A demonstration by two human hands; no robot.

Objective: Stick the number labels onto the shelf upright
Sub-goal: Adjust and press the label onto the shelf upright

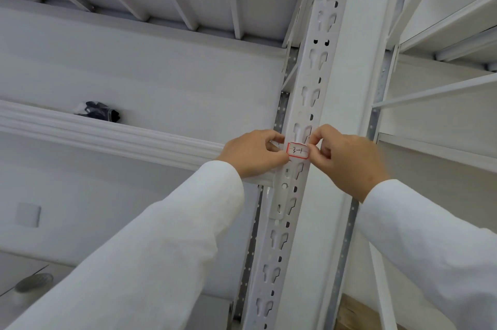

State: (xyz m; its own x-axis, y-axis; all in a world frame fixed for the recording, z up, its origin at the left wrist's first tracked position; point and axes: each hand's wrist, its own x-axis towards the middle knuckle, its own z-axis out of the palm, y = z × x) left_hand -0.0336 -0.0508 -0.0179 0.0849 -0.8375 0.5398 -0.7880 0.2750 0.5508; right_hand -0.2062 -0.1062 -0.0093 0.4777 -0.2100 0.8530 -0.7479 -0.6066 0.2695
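Label edges hidden where left hand and right hand pinch it against upright.

Upright matt white painted metal w/ punched slots; label smooth paper; sleeves white cloth.

A dark bundle in clear plastic lies on a white shelf board at about nine o'clock, just behind the ribbed white beam. At seven o'clock a grey round metal lid sits low in the corner. A pale square wall plate shows at eight o'clock. At five o'clock lies a strip of wooden floor.
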